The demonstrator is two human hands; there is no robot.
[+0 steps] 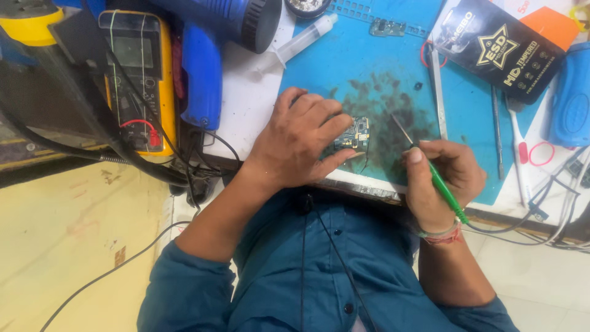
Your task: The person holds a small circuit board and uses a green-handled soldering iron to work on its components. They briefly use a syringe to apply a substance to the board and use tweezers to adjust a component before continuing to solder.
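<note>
A small circuit board (355, 136) lies on a blue mat (369, 67) near the front edge of the counter (249, 101), on a dark stained patch of that mat. The left hand (301, 141) rests palm-down over the board's left side, its fingers curled together and pressing on the board's edge, the thumb stretched beneath it toward the right. Just right of the board, the right hand (439, 181) is clamped around a green-handled tool (430, 169), whose thin metal tip points up and left toward the board but stands a little apart from it. A band of threads circles the right wrist.

Beyond the right hand, a long metal strip (438, 92) and a slim metal rod (496, 132) lie on the mat, and a black packet (498, 46) sits further out. Right of that hand are a red ring (541, 154), a blue case (571, 101) and a tangle of cables (559, 215).

Beyond the left hand lie a clear syringe (301, 42) and a second small board (387, 27) at the mat's far edge. Further left are a blue heat gun (206, 55) and a yellow meter (138, 80) with red and black leads.
</note>
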